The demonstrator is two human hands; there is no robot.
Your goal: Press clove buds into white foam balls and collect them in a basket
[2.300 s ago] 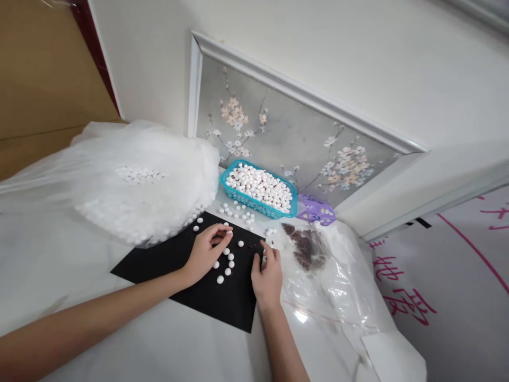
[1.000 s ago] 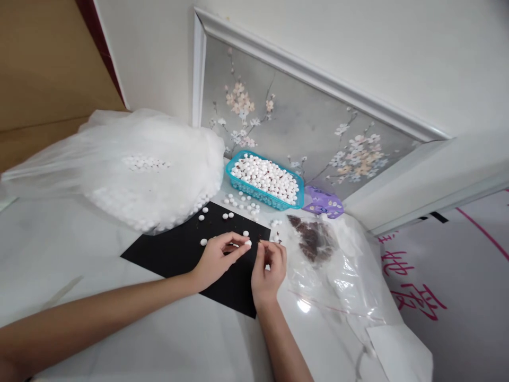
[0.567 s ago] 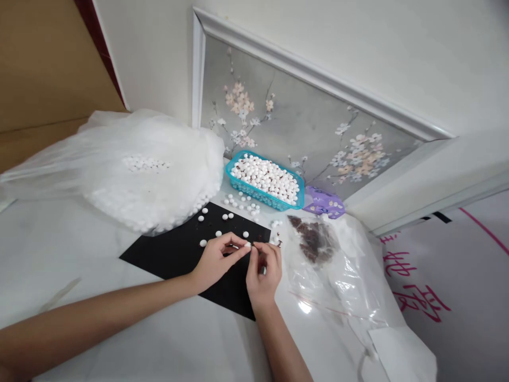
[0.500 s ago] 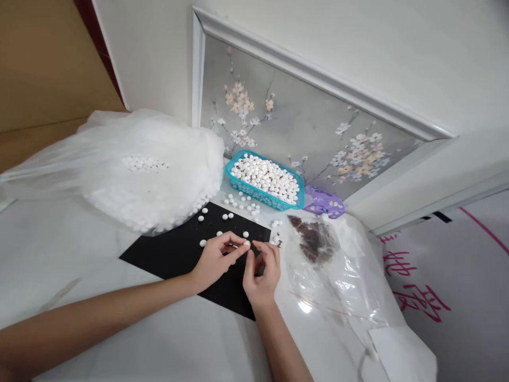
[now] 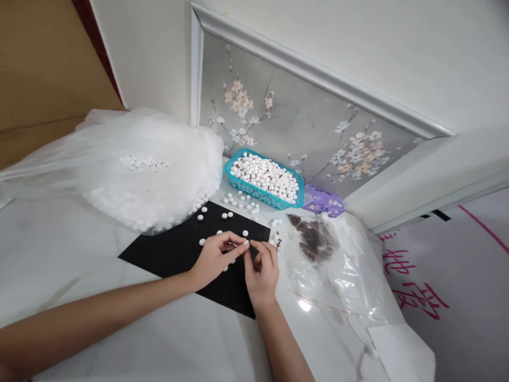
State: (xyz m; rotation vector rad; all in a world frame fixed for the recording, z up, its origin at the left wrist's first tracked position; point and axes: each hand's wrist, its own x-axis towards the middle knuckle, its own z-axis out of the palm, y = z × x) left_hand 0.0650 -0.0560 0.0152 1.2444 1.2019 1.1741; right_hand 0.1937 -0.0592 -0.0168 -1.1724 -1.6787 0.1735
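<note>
Between finger and thumb, my left hand [image 5: 214,261] pinches a small white ball [image 5: 246,243] above a black sheet [image 5: 170,255]. My right hand [image 5: 262,273] meets it from the right, its fingertips pressed together at the ball; whatever they hold is too small to make out. Several loose white balls [image 5: 224,216] lie on the sheet. Behind the hands a blue basket [image 5: 264,198] is filled with white balls and small brown bits. More balls [image 5: 239,199] are scattered on the table beside the basket.
A large translucent bag [image 5: 151,175] of white balls sits at the left. On the right are a clear plastic bag [image 5: 353,270] with dark brown pieces [image 5: 314,239], a purple packet [image 5: 324,201] and a white paper [image 5: 401,353]. A framed floral picture [image 5: 310,106] stands behind.
The fingers of my right hand have drawn closer to the ball in my left hand. My left hand has hardly moved.
</note>
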